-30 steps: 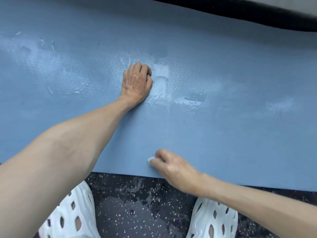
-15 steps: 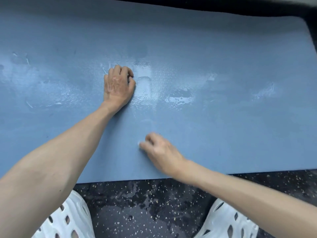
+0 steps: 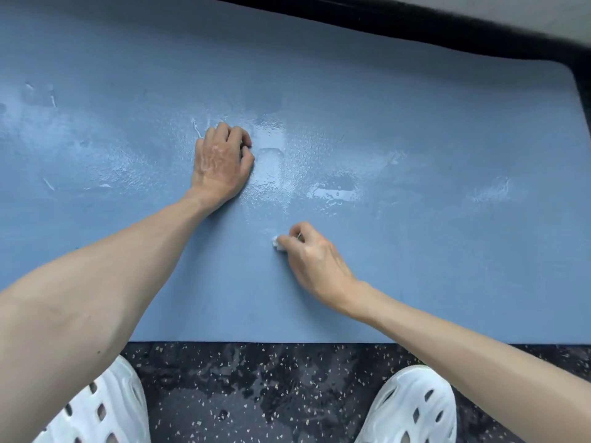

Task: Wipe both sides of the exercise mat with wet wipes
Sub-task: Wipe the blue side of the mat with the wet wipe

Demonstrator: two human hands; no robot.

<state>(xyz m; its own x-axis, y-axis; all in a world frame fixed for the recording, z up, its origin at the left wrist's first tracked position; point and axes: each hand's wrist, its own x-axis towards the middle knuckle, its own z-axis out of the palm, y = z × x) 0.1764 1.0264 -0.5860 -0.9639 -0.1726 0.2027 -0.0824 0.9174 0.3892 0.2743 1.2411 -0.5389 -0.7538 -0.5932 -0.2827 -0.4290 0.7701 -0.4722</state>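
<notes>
A dark rubber floor [image 3: 256,394] flecked with pale specks runs along the bottom of the view. A blue exercise mat [image 3: 447,251] lies flat on it and fills most of the frame. The mat's near edge is straight, and its far right corner is rounded against a black strip [image 3: 415,30]. Shiny wet patches [image 3: 332,191] and streaks cross the middle of the mat from left to right.

Your left hand [image 3: 220,161] is clenched, fingers curled under, and rests on the mat among the wet patches with the arm stretched forward. Your right hand [image 3: 313,260] is nearer to you and just right of centre. Its thumb and fingertips pinch a small white wad of wet wipe [image 3: 279,243] and hold it down against the mat's surface.

Your feet, in white perforated clogs [image 3: 415,407], stand on the floor just short of the mat's near edge.
</notes>
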